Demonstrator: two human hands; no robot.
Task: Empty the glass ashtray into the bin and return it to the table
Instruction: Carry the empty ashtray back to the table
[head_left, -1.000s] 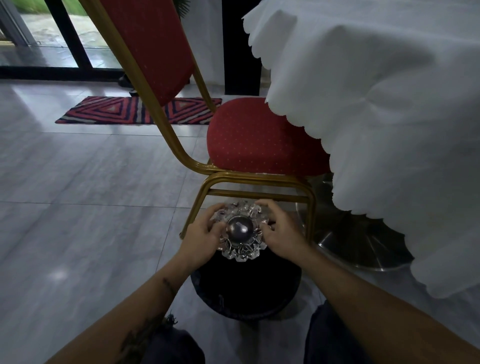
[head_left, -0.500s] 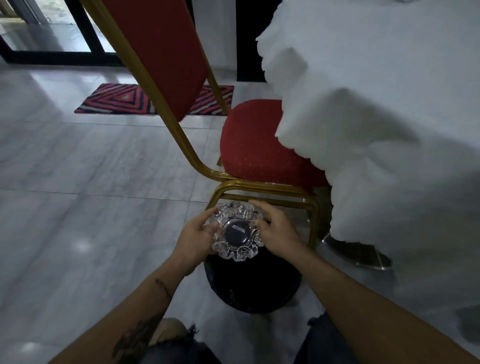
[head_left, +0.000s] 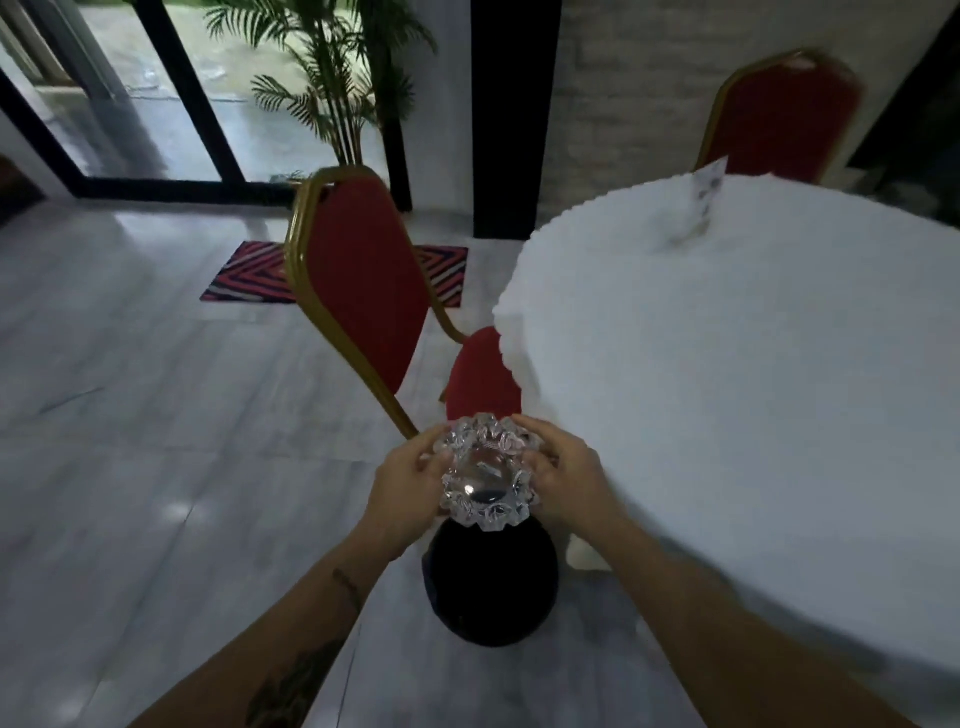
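Glass ashtray (head_left: 488, 475) gripped at its rim by our left hand (head_left: 410, 480) and right hand (head_left: 563, 480), we hold it above the black bin (head_left: 491, 587), apparently emptied, the white-clothed table (head_left: 753, 389) at right awaiting its gentle return.

Two hands, the left hand (head_left: 410, 480) and the right hand (head_left: 566, 480). One glass ashtray (head_left: 488, 478). One black bin (head_left: 491, 587). One table (head_left: 753, 395) under white cloth. Two red chairs, the near chair (head_left: 363, 291) and the far chair (head_left: 779, 114). One striped rug (head_left: 249, 273). One potted palm (head_left: 337, 78).
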